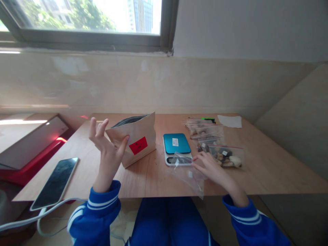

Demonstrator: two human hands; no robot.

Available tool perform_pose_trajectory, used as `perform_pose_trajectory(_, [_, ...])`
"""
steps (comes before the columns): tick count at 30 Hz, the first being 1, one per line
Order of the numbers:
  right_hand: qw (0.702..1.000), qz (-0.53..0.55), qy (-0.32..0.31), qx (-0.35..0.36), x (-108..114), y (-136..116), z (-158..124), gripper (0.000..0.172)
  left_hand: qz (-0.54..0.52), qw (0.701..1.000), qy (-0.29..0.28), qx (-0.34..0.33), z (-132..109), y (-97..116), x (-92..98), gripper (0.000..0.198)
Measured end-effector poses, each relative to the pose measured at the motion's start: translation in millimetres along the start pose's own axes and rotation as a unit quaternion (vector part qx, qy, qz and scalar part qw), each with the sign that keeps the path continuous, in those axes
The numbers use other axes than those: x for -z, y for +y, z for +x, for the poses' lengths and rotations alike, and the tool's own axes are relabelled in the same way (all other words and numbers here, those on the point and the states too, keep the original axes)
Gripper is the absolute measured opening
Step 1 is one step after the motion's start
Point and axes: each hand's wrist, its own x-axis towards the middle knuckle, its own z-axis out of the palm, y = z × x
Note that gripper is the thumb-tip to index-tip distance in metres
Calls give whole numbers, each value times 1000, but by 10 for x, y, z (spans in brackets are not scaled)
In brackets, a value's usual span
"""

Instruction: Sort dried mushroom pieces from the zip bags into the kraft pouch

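pouch [143,131] of brown paper is standing just left of the scale [176,143], its mouth gaping upward. the left hand [110,147] is resting against the pouch's near side, thumb lying across the front beside the red label [138,146] and two fingers sticking up clear, probably to steady the light paper; whether that hand is clamping it from behind, i cannot tell. the hands are working apart: the right hand [208,167] is pinching a clear bag [196,177] at the scale's near right corner. the thin film is sagging in front of the scale down to the edge of the bench [153,186], perhaps because only its side is being held. right of the scale, filled bags [232,160] are lying overlapped, likely for easy reach. far left of the scale, a phone [56,182] is lying beside a white cable [51,210].
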Motion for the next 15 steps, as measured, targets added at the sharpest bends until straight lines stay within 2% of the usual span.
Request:
perform_pose_trajectory(2, [1000, 9, -7, 1, -21, -55, -44, 12, 27, 999, 21, -2, -58, 58, 6, 74])
perform_pose_trajectory(5, [995, 92, -20, 30, 29, -305, -107, 15, 69, 996, 59, 10, -236, 196, 12, 54])
perform_pose_trajectory(7, [984, 167, -29, 54, 66, -534, -150, 16, 85, 992, 75, 50, -425, 284, 10, 40])
perform_pose_trajectory(8, [977, 201, -32, 63, 75, -649, -168, 16, 81, 992, 61, 75, -538, 320, 9, 37])
perform_pose_trajectory(10, [959, 271, -26, 75, 57, -856, -185, 15, 57, 984, 27, 167, -776, 376, 6, 33])
perform_pose_trajectory(12, [934, 346, -15, 87, -8, -1008, -173, 15, -4, 958, -3, 288, -988, 414, 7, 36])
perform_pose_trajectory(14, [908, 407, -6, 100, -108, -1100, -139, 16, -127, 907, -47, 399, -1126, 444, 19, 44])
perform_pose_trajectory(15, [899, 427, -1, 103, -165, -1126, -119, 16, -199, 863, -71, 458, -1162, 457, 32, 50])
